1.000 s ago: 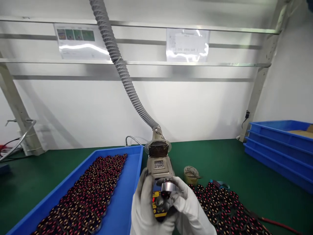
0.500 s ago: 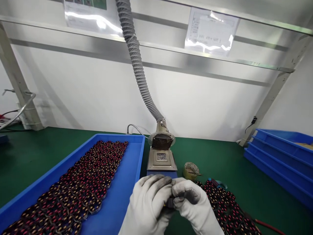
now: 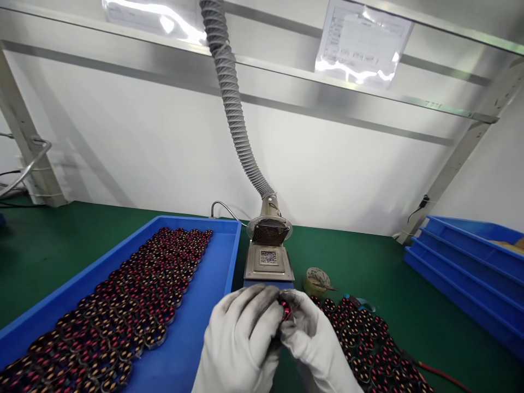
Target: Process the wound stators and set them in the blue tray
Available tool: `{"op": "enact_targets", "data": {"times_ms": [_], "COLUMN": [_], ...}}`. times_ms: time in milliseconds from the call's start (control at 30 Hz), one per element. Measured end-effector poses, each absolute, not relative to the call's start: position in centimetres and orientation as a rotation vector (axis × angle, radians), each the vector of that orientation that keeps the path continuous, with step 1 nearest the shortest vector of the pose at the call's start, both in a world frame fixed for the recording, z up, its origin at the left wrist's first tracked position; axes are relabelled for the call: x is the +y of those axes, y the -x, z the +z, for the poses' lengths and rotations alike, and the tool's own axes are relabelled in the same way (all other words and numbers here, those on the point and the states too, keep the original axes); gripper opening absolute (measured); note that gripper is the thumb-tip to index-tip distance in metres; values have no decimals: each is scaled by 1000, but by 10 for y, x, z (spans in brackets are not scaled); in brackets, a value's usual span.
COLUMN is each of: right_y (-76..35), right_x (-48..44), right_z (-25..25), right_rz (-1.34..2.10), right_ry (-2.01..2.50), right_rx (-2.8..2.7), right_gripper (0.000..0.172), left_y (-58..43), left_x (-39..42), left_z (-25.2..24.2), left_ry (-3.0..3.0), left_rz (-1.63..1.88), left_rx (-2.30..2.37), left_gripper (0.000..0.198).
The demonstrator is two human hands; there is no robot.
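Observation:
Both of my gloved hands meet low in the middle of the view, in front of the metal heating unit. My left hand (image 3: 241, 335) is curled around a small wire-wound stator (image 3: 285, 310), whose red winding shows between the fingers. My right hand (image 3: 313, 333) pinches the same stator from the other side with thumb and forefinger. Most of the stator is hidden by the gloves, and the fingertips are stained dark. Many similar stators (image 3: 143, 295) lie in rows in the blue tray (image 3: 234, 256) at left. More stators (image 3: 364, 344) lie grouped on the green table beside my right hand.
Behind my hands stands a square metal unit (image 3: 268, 258) under a fume hood with a grey hose (image 3: 233, 109). A small round tin (image 3: 317, 281) holding a thin tool sits to its right. Stacked blue trays (image 3: 462, 273) stand on the table (image 3: 360, 256) at far right.
My hands have shifted slightly left and up, and the stator has turned so that its red winding now shows. The camera view has tilted a little downward.

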State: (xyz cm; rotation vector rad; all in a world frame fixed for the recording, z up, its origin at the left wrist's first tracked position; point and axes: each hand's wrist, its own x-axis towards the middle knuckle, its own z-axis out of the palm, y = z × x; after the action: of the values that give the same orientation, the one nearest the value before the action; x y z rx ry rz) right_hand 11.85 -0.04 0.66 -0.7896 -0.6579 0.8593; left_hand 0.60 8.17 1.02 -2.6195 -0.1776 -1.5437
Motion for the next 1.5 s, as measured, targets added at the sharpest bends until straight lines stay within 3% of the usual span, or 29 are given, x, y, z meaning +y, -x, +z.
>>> {"op": "enact_targets", "data": {"times_ms": [133, 300, 500, 567, 600, 667, 733, 900, 1067, 1133, 1233, 1333, 1500], "right_y": [-112, -110, -108, -109, -110, -111, -112, -116, -110, -105, -99, -97, -104], "right_x": [0, -4, -8, -11, -13, -13, -12, -2, -1, -2, -2, -3, -8], "right_z": [11, 20, 17, 18, 19, 18, 15, 4, 3, 5, 7, 11, 17], "right_rz": [968, 1062, 1193, 1184, 1163, 1108, 1052, 1040, 1170, 1192, 1127, 1077, 1279], "right_ry": [716, 687, 624, 629, 645, 688, 728, 761, 648, 623, 622, 631, 539], "right_rx": [-608, -570, -593, -619, -641, -681, -705, -663, -574, -535, -463, -451, -477], "right_gripper": [34, 28, 37, 35, 33, 28, 24, 15, 34, 34, 32, 33, 34], "left_y": [-6, -5, 5, 9, 10, 10, 6, -4, 5, 7, 1, -5, 7], "left_x": [84, 88, 84, 85, 86, 86, 84, 83, 88, 88, 83, 78, 86], "left_z": [10, 16, 20, 21, 21, 22, 22, 23, 25, 29, 33, 32, 30], "left_ry": [2999, 3301, 3145, 3203, 3308, 3480, 3515, 3507, 3202, 3277, 3697, 3651, 3161], "left_rz": [-1645, -1907, -2537, -2383, -2178, -1775, -1693, -2247, -2970, -2800, -2324, -2481, -2686], "left_rx": [-184, 70, -598, -774, -762, -599, -353, -75, -826, -1012, -697, -529, -1198], "left_gripper": [33, 23, 17, 15, 24, 46, 47, 10, 3, 10, 21, 15, 8]}}
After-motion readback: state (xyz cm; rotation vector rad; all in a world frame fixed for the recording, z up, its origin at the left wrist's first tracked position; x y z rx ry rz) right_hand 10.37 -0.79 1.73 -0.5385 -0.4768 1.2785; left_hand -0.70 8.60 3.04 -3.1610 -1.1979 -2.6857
